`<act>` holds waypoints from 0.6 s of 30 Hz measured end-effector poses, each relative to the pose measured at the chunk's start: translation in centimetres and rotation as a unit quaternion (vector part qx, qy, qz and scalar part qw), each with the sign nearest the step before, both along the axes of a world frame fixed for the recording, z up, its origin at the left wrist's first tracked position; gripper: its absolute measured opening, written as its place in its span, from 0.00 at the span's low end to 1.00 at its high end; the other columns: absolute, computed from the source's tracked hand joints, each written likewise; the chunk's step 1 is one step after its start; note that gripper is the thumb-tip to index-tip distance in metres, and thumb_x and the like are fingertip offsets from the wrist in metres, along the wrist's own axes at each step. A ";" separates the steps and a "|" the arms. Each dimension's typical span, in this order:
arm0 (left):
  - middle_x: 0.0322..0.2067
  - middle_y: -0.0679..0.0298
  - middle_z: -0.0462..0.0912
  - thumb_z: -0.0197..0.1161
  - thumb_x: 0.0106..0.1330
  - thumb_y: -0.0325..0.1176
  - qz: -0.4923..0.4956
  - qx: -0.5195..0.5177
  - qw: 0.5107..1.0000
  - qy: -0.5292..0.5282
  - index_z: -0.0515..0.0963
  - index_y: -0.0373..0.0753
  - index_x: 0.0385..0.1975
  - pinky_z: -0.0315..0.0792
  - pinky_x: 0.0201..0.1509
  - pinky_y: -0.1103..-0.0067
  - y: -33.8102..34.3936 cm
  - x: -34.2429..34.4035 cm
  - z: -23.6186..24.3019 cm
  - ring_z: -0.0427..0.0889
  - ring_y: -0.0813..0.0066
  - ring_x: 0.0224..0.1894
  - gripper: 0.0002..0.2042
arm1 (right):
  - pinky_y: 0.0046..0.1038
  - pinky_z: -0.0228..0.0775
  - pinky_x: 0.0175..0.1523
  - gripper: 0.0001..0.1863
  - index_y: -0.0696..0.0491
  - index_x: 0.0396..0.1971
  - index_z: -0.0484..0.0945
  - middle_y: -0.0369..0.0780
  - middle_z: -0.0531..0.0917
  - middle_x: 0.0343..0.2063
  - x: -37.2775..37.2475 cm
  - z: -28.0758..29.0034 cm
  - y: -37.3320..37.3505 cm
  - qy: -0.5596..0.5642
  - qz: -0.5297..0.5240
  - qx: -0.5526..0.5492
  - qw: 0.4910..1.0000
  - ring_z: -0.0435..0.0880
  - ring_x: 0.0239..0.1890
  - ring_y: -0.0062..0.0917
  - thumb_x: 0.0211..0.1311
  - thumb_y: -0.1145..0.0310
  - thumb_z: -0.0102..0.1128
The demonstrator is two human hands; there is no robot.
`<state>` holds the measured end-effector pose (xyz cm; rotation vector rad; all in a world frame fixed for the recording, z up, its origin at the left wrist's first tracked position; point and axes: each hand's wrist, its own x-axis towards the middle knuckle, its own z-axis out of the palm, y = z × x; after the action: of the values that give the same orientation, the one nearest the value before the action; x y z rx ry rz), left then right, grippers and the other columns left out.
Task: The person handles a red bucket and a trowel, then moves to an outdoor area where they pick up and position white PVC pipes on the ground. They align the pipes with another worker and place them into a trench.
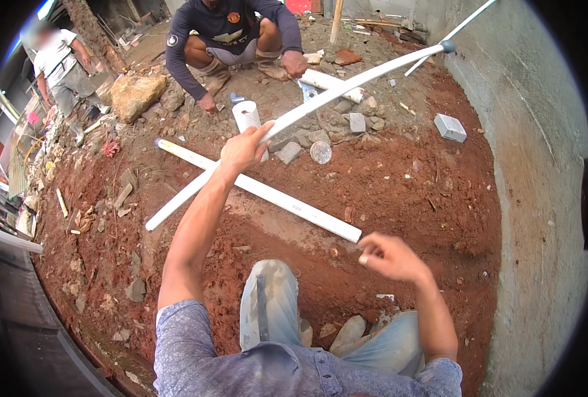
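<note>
My left hand (pixel 242 151) is closed round a long white plastic pipe (pixel 353 84), which slants up to the right. A dark grey fitting (pixel 447 47) caps its far end. Beneath it a second white pipe (pixel 294 205) crosses on the red soil, its far end yellowish. My right hand (pixel 396 258) is empty beside that pipe's near end, with fingers bent and thumb apart from them. Just beyond my left hand a short, wide white pipe piece (pixel 246 116) stands upright, a small grey elbow fitting (pixel 237 98) behind it.
A co-worker (pixel 231 40) crouches ahead, one hand at a thick white pipe (pixel 330 85). Another person (pixel 65 69) stands far left. A concrete wall (pixel 525 165) runs along the right, near a grey block (pixel 450 128). Stones and a large boulder (pixel 137 96) lie about.
</note>
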<state>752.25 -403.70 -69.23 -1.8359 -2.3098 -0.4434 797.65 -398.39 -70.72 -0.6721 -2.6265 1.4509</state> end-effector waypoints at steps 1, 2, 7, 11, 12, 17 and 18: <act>0.44 0.56 0.80 0.57 0.71 0.45 0.016 -0.004 1.000 0.006 0.64 0.65 0.69 0.79 0.46 0.58 0.3 -0.5 0.3 0.84 0.49 0.42 0.26 | 0.37 0.78 0.47 0.22 0.55 0.51 0.78 0.45 0.86 0.40 -0.1 -0.8 -1.4 -0.026 0.052 -0.010 0.998 0.86 0.43 0.33 0.65 0.54 0.64; 0.44 0.56 0.80 0.57 0.71 0.45 0.034 -0.008 0.999 0.012 0.64 0.65 0.69 0.78 0.47 0.57 0.4 -1.1 0.7 0.84 0.49 0.42 0.26 | 0.38 0.77 0.48 0.24 0.56 0.52 0.77 0.46 0.86 0.41 -0.2 -1.2 -2.5 -0.056 0.086 -0.018 0.995 0.86 0.44 0.36 0.65 0.54 0.63; 0.46 0.57 0.81 0.58 0.70 0.44 0.054 0.004 0.999 -0.002 0.65 0.67 0.68 0.77 0.51 0.58 2.2 -3.9 -0.4 0.83 0.50 0.47 0.26 | 0.43 0.74 0.53 0.28 0.57 0.55 0.75 0.51 0.85 0.43 0.8 -6.0 -2.6 -0.146 0.069 0.071 0.984 0.84 0.48 0.47 0.65 0.51 0.62; 0.47 0.56 0.82 0.58 0.70 0.45 0.057 0.005 0.998 0.013 0.66 0.65 0.68 0.77 0.51 0.57 1.9 -5.8 -0.4 0.83 0.50 0.48 0.25 | 0.44 0.73 0.55 0.28 0.57 0.55 0.75 0.53 0.84 0.46 2.7 -9.3 -0.6 -0.187 0.037 0.122 0.974 0.82 0.51 0.48 0.64 0.52 0.63; 0.47 0.55 0.82 0.58 0.70 0.45 0.062 -0.003 0.998 0.015 0.66 0.64 0.68 0.76 0.51 0.58 1.6 -5.9 -0.3 0.83 0.50 0.48 0.25 | 0.44 0.73 0.56 0.28 0.57 0.55 0.76 0.53 0.84 0.46 2.9 -9.6 0.0 -0.210 0.032 0.110 0.971 0.82 0.52 0.48 0.64 0.52 0.63; 0.47 0.55 0.81 0.59 0.70 0.45 0.061 0.009 0.998 0.006 0.67 0.64 0.67 0.76 0.52 0.58 0.5 -6.4 0.1 0.83 0.49 0.49 0.25 | 0.44 0.73 0.56 0.27 0.56 0.55 0.76 0.53 0.84 0.45 3.1 -9.1 2.3 -0.214 -0.002 0.101 0.972 0.82 0.52 0.47 0.64 0.53 0.63; 0.47 0.54 0.81 0.58 0.70 0.45 0.066 0.009 0.998 0.011 0.67 0.64 0.67 0.76 0.52 0.58 0.5 -6.4 0.4 0.82 0.49 0.49 0.25 | 0.44 0.73 0.54 0.26 0.55 0.55 0.76 0.53 0.85 0.43 2.9 -9.0 2.2 -0.187 -0.023 0.080 0.979 0.83 0.49 0.47 0.64 0.53 0.63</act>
<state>745.82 -403.18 -68.84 -1.6588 -2.3861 -0.4211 800.55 -396.15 -79.75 -1.0691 -2.9354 1.1796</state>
